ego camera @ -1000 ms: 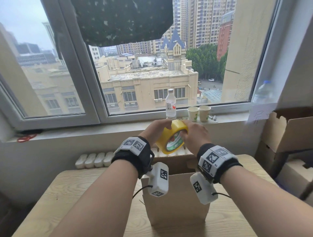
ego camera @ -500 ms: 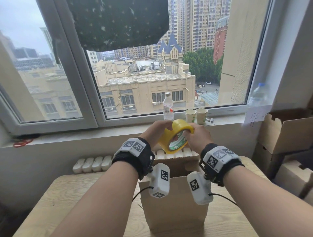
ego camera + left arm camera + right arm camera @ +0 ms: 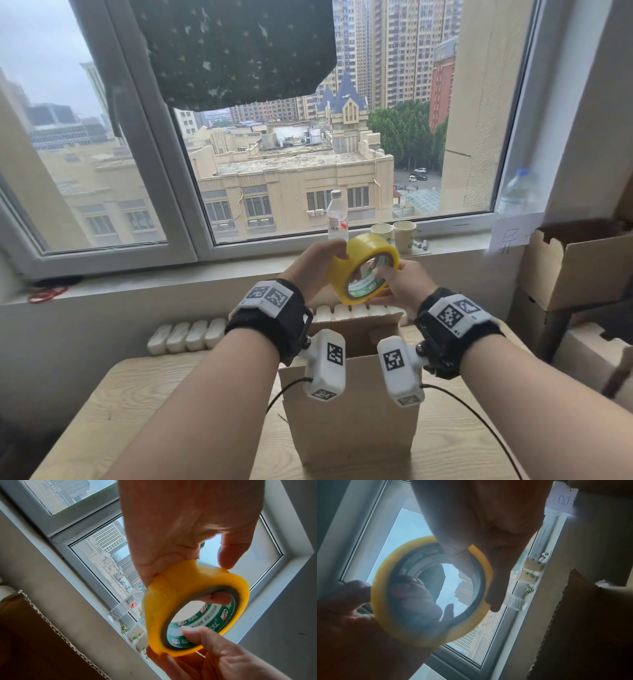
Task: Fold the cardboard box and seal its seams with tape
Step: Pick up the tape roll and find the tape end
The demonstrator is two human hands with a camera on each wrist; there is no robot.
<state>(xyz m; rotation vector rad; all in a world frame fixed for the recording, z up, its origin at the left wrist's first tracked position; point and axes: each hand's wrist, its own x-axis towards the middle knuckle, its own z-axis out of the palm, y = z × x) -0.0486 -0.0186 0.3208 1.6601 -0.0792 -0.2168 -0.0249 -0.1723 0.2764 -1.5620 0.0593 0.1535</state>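
I hold a yellow tape roll (image 3: 342, 274) with a green-printed core in the air above the box, in front of the window sill. My left hand (image 3: 318, 263) grips its outer rim from the left; the thumb tip touches the yellow band in the left wrist view, tape roll (image 3: 180, 588). My right hand (image 3: 397, 284) holds the roll from the right and below, thumb inside the core (image 3: 193, 632). The brown cardboard box (image 3: 349, 421) stands upright on the wooden table (image 3: 154, 411), top open, far flap raised. My wrists hide part of its top edge.
On the sill stand a clear water bottle (image 3: 337, 216), two paper cups (image 3: 394, 234) and a large bottle (image 3: 517, 193) at the right. Open cardboard boxes (image 3: 582, 263) are stacked at the right. White ribbed pieces (image 3: 186, 335) lie behind the table.
Both hands have lifted the tape roll slightly up and to the right and turned it, so its core opening faces me more. The box has not moved.
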